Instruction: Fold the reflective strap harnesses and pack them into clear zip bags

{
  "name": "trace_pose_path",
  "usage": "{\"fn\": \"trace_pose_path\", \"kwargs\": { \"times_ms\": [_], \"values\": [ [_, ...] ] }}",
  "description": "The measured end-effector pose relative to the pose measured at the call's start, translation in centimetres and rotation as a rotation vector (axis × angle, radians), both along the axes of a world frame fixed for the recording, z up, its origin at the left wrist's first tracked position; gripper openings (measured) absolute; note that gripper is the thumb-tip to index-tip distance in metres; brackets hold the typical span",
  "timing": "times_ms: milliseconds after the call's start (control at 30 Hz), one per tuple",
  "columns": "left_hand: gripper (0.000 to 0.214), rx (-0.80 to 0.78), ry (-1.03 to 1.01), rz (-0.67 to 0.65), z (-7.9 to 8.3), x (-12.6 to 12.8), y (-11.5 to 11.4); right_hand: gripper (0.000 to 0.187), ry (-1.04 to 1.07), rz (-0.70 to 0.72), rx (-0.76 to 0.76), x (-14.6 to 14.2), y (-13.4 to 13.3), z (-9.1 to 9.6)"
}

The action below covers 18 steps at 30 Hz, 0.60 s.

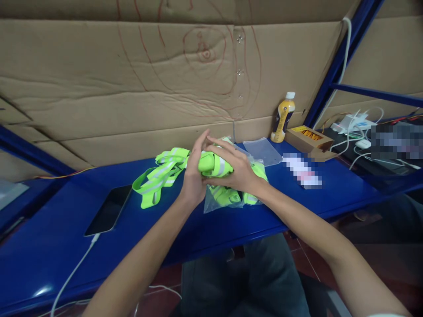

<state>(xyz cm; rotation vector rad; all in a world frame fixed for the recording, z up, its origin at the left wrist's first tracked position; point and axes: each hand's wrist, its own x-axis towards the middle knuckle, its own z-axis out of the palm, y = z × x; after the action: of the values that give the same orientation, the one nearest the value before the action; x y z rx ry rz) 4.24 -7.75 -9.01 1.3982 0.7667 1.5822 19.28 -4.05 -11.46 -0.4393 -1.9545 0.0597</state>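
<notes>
Between my hands is a folded bundle of neon-green reflective strap (pixel 214 165) with silver stripes. My right hand (pixel 238 169) grips it from the right, thumb below and fingers over the top. My left hand (pixel 193 178) presses its palm against the bundle's left side, its fingers pointing up. A loose length of the same reflective strap (pixel 153 180) lies in loops on the blue table, left of my hands. Beneath and behind my right hand, clear plastic bags (pixel 224 200) hold more folded green strap, partly hidden by my hands.
A flat clear bag (pixel 262 152) lies behind. At the back right stand a yellow drink bottle (pixel 283 118) and an open cardboard box (pixel 310 141). A phone (pixel 109 210) with a white cable lies left on the blue table (pixel 185 233). White cables (pixel 355 132) tangle at right.
</notes>
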Motion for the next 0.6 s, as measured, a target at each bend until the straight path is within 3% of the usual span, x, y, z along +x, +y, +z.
{"fn": "trace_pose_path", "kwargs": {
  "times_ms": [100, 267, 400, 600],
  "values": [
    [0.058, -0.095, -0.054, -0.043, 0.2, 0.1, -0.3, 0.069, 0.037, 0.002, 0.019, -0.1, -0.1, -0.3],
    [0.061, -0.119, -0.040, -0.096, -0.2, 0.0, 0.0, 0.052, 0.052, -0.010, 0.034, -0.1, 0.2, -0.7],
    [0.061, -0.097, -0.048, -0.041, -0.7, 0.4, 0.3, 0.053, 0.043, -0.004, -0.029, -0.1, 0.3, -1.0],
    [0.038, -0.049, -0.023, 0.045, -1.3, 1.0, 0.2, 0.065, -0.009, 0.060, -0.081, 0.1, -0.5, -0.2]
  ]
}}
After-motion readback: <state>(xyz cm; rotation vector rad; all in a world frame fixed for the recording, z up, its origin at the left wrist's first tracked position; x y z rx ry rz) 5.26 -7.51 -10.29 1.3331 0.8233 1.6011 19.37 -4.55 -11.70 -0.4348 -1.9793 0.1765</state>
